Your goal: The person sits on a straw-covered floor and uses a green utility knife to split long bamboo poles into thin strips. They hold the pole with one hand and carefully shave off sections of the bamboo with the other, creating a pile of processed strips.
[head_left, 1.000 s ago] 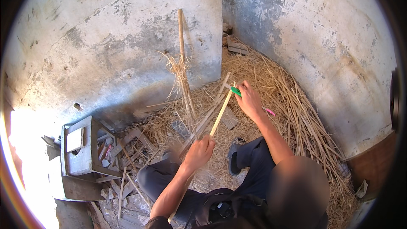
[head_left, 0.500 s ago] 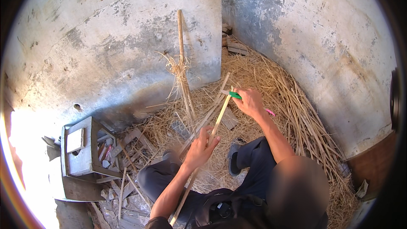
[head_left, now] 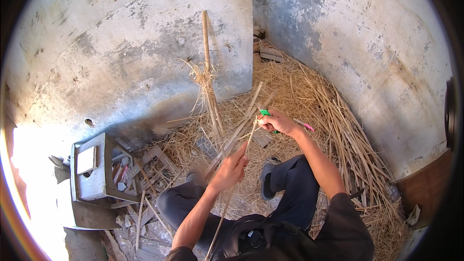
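My left hand (head_left: pixel 231 169) is closed round a long thin stick (head_left: pixel 220 224), which slants from my lap up toward my right hand. My right hand (head_left: pixel 280 123) grips a green-handled knife (head_left: pixel 264 112) at the stick's upper end, its fingers curled. The knife's blade cannot be made out at this moment. A pale bit of the stick's tip shows just beside the right fingers. Below both hands are my bent legs in dark trousers, with straw and shavings on the floor between them.
A tied bundle of sticks (head_left: pixel 207 75) leans on the peeling wall ahead. Long split stalks (head_left: pixel 345 140) lie piled along the right wall. At left stands a wooden box frame (head_left: pixel 94 174) beside rubble and wood scraps. A pink object (head_left: pixel 308 126) lies right of my right hand.
My right hand has turned and come slightly down and toward me with the knife at the stick's end. The stick looks narrower, turned edge-on. My left hand keeps its hold nearly in place.
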A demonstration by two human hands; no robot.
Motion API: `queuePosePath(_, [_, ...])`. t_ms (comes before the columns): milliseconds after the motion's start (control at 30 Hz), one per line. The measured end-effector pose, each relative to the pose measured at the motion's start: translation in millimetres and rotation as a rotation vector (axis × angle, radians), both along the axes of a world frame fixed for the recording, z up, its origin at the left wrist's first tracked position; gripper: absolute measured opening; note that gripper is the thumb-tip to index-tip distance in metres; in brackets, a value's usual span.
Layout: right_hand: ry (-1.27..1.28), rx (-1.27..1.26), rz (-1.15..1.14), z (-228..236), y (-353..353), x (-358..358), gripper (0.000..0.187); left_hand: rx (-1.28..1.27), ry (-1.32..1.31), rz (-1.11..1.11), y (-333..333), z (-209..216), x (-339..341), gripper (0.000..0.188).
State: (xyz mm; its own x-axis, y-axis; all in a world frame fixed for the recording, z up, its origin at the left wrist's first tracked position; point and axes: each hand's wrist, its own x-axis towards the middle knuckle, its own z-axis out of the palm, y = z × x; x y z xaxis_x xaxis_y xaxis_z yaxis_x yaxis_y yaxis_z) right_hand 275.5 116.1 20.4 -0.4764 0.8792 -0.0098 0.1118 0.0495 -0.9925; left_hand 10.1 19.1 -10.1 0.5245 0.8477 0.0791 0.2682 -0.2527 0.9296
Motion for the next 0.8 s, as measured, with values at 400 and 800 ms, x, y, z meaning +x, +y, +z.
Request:
queuePosePath(400, [0.892,-0.223,-0.104,-13,29,39,0.028,-0.365,-0.181,-0.184,0,18,-12,0.049])
queuePosePath(800, [-0.891,0.259,-0.354,-6,6,18,0.049,-0.500,-0.380,-0.109,6,29,-16,0.051])
